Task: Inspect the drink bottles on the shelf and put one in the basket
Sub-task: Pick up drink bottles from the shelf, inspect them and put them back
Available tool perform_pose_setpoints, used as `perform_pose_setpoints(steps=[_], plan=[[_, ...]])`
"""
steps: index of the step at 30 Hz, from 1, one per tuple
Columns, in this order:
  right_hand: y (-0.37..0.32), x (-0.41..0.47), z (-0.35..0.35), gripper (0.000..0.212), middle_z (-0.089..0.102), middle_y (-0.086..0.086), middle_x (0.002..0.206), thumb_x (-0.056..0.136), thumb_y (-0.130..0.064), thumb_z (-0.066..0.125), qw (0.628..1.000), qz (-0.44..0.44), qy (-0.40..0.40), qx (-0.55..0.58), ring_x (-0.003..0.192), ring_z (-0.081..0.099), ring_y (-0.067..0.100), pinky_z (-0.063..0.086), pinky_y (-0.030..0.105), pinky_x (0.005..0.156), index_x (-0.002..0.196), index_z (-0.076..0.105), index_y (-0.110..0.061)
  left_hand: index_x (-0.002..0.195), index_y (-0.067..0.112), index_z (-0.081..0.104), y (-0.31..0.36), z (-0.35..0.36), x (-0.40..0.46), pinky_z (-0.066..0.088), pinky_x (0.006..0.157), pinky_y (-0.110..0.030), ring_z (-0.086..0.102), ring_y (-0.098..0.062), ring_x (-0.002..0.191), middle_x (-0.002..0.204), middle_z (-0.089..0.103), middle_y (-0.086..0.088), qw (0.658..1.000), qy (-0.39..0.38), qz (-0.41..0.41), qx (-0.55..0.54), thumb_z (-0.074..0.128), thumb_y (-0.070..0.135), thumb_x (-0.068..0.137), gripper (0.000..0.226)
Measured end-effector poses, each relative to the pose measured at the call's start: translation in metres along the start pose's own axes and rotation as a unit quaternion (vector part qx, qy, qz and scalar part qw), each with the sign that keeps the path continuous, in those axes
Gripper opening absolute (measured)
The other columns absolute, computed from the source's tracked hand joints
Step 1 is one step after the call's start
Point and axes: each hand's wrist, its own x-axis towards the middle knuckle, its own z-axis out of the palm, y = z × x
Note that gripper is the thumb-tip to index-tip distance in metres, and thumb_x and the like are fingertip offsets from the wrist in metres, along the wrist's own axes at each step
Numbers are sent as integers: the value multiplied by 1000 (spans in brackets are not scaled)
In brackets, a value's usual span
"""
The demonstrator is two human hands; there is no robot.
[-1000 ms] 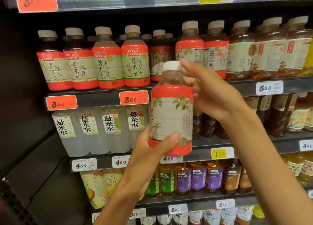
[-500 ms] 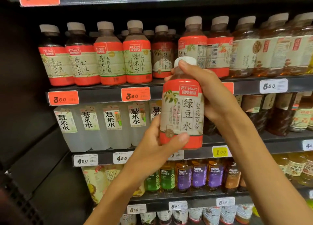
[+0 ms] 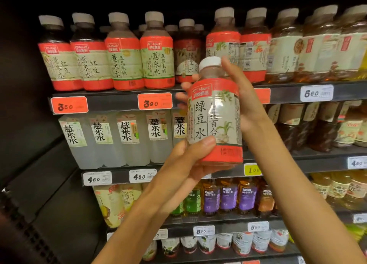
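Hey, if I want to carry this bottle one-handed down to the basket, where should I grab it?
Probably round the labelled middle of the bottle, wrapping the right hand from the right side. The bottle is upright, and its body is straight and wide there. The neck under the white cap is narrower. The left hand at the base can then let go.

The bottle (image 3: 215, 120) has been turned between the left hand (image 3: 184, 168) and right hand (image 3: 244, 101): a second ago its leaf-printed side faced the camera, now its name panel does, apparently slightly tilted.
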Motion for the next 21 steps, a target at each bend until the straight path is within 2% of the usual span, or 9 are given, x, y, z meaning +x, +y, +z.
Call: perform_pose_setpoints(steps=[2, 4, 7, 10, 14, 16, 18, 20, 21], plan=[[1, 2, 0, 38, 69, 14, 87, 80, -40, 56, 1000, -27, 7, -7, 83, 68, 28, 54, 38, 81, 93, 59, -4, 137, 5, 42, 0, -1, 1, 46, 103, -47, 59, -31, 119, 129, 61, -17, 1000, 4, -17, -22, 90, 41, 54, 103], [0, 2, -1, 35, 69, 14, 85, 81, -37, 59, 998, -43, 40, -29, 81, 66, 29, 56, 36, 74, 93, 60, -4, 133, 8, 45, 1, -5, 1, 46, 102, -43, 60, -28, 119, 125, 65, -13, 1000, 15, -18, -12, 90, 40, 54, 96], [-2, 1, -2, 25, 69, 8, 78, 87, -34, 63, 987, -69, 113, -94, 73, 67, 21, 57, 31, 69, 86, 64, -8, 126, 16, 51, 6, -8, 1, 54, 85, -22, 67, -14, 107, 115, 71, -2, 996, 60, 12, 59, 76, 34, 68, 65], [0, 1, 0, 22, 70, -2, 66, 90, -35, 63, 974, -65, 144, -162, 63, 68, 11, 56, 25, 60, 80, 68, -15, 120, 23, 53, 3, -7, 3, 54, 80, -18, 69, -11, 101, 109, 73, 3, 993, 69, 12, 100, 81, 40, 62, 66], [0, 4, 1, 32, 73, 0, 75, 89, -41, 62, 959, -38, 125, -251, 72, 70, 12, 55, 27, 71, 68, 73, -20, 114, 20, 56, -4, -4, -1, 55, 75, -18, 70, -11, 99, 106, 74, 2, 997, 61, -5, 54, 79, 41, 61, 62], [-2, 2, -1, 32, 72, -1, 77, 90, -43, 58, 969, -15, 86, -230, 75, 69, 11, 56, 24, 73, 72, 72, -20, 115, 18, 60, -4, -3, -2, 56, 77, -23, 69, -15, 102, 110, 73, -2, 998, 57, -9, 10, 86, 38, 61, 63], [-2, -2, -5, 30, 70, 1, 77, 89, -44, 55, 984, 16, 61, -168, 76, 67, 13, 55, 24, 74, 84, 67, -17, 116, 13, 67, -2, -1, -1, 57, 83, -36, 68, -26, 105, 117, 69, -13, 997, 27, -19, -63, 88, 41, 58, 68], [2, -4, -8, 31, 61, 16, 95, 87, -41, 56, 993, 42, 67, -83, 92, 59, 25, 50, 35, 92, 100, 59, -13, 120, 5, 64, 1, 5, 0, 57, 81, -46, 66, -36, 102, 117, 64, -24, 986, -29, -40, -159, 87, 41, 61, 73], [4, -3, -8, 34, 49, 20, 108, 85, -38, 57, 996, 53, 67, -40, 103, 49, 30, 40, 41, 105, 107, 53, -12, 122, 0, 62, 3, 9, 1, 56, 80, -47, 66, -38, 100, 115, 63, -27, 977, -57, -53, -200, 85, 42, 63, 75]])
